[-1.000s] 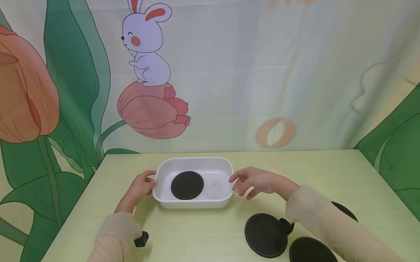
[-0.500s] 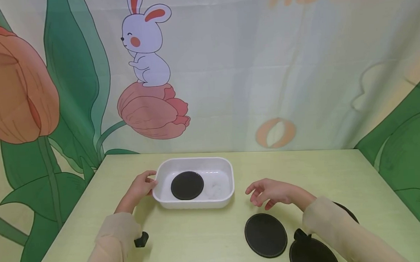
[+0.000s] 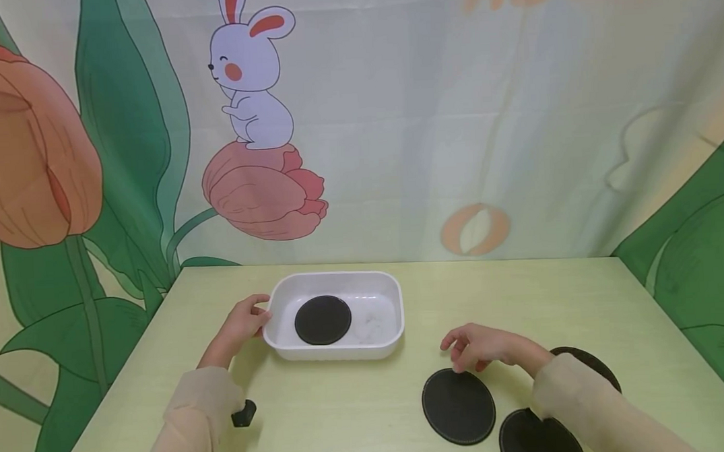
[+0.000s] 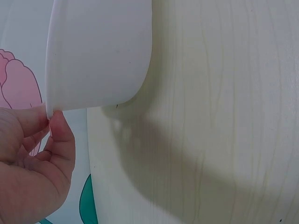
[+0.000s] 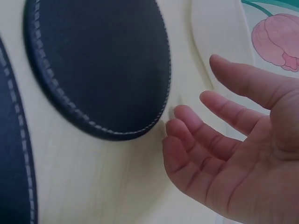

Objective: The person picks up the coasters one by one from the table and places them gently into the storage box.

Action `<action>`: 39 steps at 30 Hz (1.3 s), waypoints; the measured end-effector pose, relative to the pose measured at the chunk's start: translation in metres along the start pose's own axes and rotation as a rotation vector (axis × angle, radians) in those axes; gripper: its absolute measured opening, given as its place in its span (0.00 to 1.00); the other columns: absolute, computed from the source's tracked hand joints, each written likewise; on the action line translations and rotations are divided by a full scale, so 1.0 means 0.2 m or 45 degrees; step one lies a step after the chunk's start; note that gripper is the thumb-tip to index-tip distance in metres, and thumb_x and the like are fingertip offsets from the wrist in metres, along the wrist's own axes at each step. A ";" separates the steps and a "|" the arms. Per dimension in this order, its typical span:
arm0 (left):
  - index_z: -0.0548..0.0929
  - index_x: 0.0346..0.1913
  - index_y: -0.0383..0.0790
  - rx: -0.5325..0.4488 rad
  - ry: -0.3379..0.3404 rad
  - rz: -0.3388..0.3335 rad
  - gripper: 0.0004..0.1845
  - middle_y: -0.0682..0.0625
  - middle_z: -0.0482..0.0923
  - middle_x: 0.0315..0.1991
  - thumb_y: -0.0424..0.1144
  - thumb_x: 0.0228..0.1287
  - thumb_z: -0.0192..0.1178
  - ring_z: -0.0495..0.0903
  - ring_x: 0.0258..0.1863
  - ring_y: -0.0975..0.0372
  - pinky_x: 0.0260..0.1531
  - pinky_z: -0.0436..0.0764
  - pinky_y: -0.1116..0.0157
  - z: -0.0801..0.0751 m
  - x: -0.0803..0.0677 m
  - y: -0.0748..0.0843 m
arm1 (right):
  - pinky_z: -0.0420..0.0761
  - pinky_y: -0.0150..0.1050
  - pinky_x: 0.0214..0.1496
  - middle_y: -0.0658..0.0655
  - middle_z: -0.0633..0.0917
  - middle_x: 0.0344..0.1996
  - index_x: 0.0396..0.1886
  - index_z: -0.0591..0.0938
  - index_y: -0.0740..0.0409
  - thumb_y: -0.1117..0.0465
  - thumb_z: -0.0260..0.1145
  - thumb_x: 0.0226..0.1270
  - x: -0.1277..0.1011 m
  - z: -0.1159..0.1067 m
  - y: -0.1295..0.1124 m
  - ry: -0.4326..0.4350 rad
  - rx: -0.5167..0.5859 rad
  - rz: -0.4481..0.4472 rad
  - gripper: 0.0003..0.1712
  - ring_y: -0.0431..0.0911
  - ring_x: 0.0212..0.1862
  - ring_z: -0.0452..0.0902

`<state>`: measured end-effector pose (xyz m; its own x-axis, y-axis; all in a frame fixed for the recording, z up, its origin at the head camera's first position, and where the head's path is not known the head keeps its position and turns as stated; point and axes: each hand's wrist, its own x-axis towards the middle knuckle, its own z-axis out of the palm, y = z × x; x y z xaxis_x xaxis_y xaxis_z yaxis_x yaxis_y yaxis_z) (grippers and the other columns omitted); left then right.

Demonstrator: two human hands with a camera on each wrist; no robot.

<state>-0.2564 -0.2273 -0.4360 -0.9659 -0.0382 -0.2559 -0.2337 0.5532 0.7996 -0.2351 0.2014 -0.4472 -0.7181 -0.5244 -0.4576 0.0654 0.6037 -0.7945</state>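
Nearest you, at the lower right edge of the head view, a black round coaster lies partly under your right sleeve. Just beyond it a second black coaster lies flat on the pale green table; a third coaster shows behind your forearm. Your right hand hovers at the far edge of the second coaster, fingers loosely spread and lightly bent, grasping nothing; the right wrist view shows the fingertips just beside the stitched rim of that coaster, and whether they touch it cannot be told. Farther off, on the left, your left hand grips the left end of the white tray: the left wrist view shows thumb and fingers pinching the tray's rim. Inside the tray lies a fourth black coaster. Behind the table hangs a backdrop with a rabbit.
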 end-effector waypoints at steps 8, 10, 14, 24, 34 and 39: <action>0.60 0.62 0.34 0.004 -0.007 -0.012 0.23 0.37 0.69 0.45 0.32 0.64 0.48 0.72 0.39 0.54 0.32 0.76 0.69 0.00 -0.01 0.01 | 0.61 0.31 0.19 0.52 0.71 0.24 0.42 0.73 0.65 0.71 0.65 0.44 0.00 0.04 0.02 0.007 -0.041 -0.040 0.21 0.40 0.18 0.62; 0.60 0.62 0.34 0.004 -0.007 -0.012 0.23 0.37 0.69 0.45 0.32 0.64 0.48 0.72 0.39 0.54 0.31 0.76 0.70 0.00 -0.01 0.01 | 0.62 0.31 0.18 0.52 0.70 0.23 0.42 0.74 0.64 0.71 0.65 0.45 0.00 0.05 0.03 0.005 -0.075 -0.050 0.20 0.40 0.18 0.62; 0.60 0.62 0.34 0.011 -0.002 -0.016 0.23 0.37 0.69 0.45 0.32 0.64 0.48 0.72 0.38 0.55 0.32 0.76 0.69 0.00 0.00 0.01 | 0.63 0.31 0.20 0.53 0.69 0.24 0.40 0.75 0.63 0.72 0.66 0.45 0.01 0.06 0.03 0.005 -0.153 -0.077 0.19 0.41 0.20 0.62; 0.60 0.62 0.34 0.009 -0.006 -0.007 0.23 0.37 0.69 0.45 0.32 0.64 0.47 0.72 0.40 0.53 0.33 0.76 0.68 0.00 0.00 0.00 | 0.70 0.39 0.34 0.55 0.74 0.30 0.34 0.75 0.57 0.72 0.70 0.38 0.03 0.09 0.03 0.050 -0.445 -0.125 0.19 0.47 0.34 0.67; 0.60 0.62 0.33 -0.002 -0.013 0.011 0.23 0.37 0.70 0.44 0.32 0.64 0.47 0.73 0.38 0.53 0.31 0.75 0.69 0.00 0.00 0.00 | 0.64 0.34 0.30 0.52 0.69 0.24 0.26 0.72 0.58 0.73 0.70 0.35 0.05 0.11 0.01 0.081 -0.571 -0.116 0.18 0.44 0.29 0.62; 0.60 0.61 0.33 -0.006 -0.012 0.025 0.23 0.37 0.70 0.43 0.32 0.64 0.47 0.72 0.38 0.53 0.30 0.75 0.69 0.00 -0.01 0.00 | 0.64 0.35 0.29 0.53 0.70 0.24 0.26 0.72 0.59 0.74 0.70 0.36 0.04 0.11 0.00 0.088 -0.585 -0.074 0.18 0.44 0.28 0.63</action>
<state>-0.2555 -0.2275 -0.4352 -0.9693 -0.0197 -0.2451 -0.2153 0.5496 0.8072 -0.2252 0.1828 -0.4596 -0.7569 -0.5335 -0.3775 -0.2789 0.7860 -0.5517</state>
